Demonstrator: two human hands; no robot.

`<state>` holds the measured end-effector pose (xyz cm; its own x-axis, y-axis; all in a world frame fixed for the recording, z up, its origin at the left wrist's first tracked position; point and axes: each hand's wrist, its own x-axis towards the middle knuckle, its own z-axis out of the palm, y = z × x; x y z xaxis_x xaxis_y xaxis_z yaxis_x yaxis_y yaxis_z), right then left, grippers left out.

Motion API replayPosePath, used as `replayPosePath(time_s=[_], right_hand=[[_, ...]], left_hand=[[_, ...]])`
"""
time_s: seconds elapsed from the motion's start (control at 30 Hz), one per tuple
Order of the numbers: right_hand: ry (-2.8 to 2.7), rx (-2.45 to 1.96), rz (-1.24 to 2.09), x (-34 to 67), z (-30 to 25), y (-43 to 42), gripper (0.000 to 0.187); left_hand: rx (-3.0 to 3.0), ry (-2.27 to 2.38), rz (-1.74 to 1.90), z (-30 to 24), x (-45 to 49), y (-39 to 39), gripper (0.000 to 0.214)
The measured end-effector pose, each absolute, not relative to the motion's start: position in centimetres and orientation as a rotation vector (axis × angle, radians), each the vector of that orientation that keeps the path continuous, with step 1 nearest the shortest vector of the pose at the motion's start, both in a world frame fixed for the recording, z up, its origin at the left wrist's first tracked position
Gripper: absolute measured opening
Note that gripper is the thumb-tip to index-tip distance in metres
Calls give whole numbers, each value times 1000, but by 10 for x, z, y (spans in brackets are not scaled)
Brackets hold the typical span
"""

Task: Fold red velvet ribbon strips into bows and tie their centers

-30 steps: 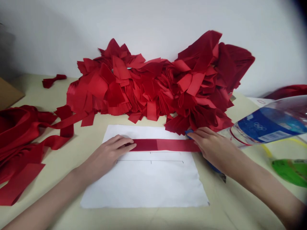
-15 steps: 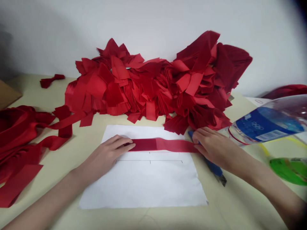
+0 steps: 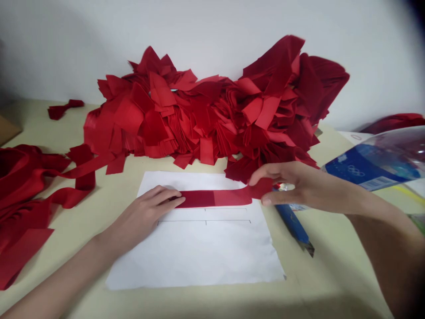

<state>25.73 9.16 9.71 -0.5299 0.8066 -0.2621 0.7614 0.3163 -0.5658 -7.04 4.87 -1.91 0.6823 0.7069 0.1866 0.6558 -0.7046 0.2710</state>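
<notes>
Across the white paper sheet, a red fabric strip lies lengthwise, its left end held down beneath the spread left hand. The right hand pinches the strip's lifted right end between thumb and fingers, above a blue utility knife on the table. A heap of cut red fabric pieces rises behind the paper.

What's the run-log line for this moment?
left hand: pressing red fabric strip on white paper | right hand: pinching strip's lifted end | beside: blue utility knife
</notes>
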Motion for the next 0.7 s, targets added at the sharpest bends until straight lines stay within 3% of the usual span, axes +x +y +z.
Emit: replayPosePath(time_s=[0.07,0.2,0.3,0.5,0.7], right_hand=[[-2563,-1316,1114,248,98,96,38],[-2705,-1099,1136,224,88,106,19],[-2728,-1044,952,206,70,114,16],[-2602,-1085,1159,182,32,122,12],[-2581,-1034,1102,181,22,128,11]], left_hand=[[2711,1113,401,-19,-71,49,58],[2714,1105,407,-20,-71,50,57],[2713,1102,412,-20,-71,50,57],[2716,1101,413,-19,-70,50,58],[2715,1095,428,-20,-71,49,59]])
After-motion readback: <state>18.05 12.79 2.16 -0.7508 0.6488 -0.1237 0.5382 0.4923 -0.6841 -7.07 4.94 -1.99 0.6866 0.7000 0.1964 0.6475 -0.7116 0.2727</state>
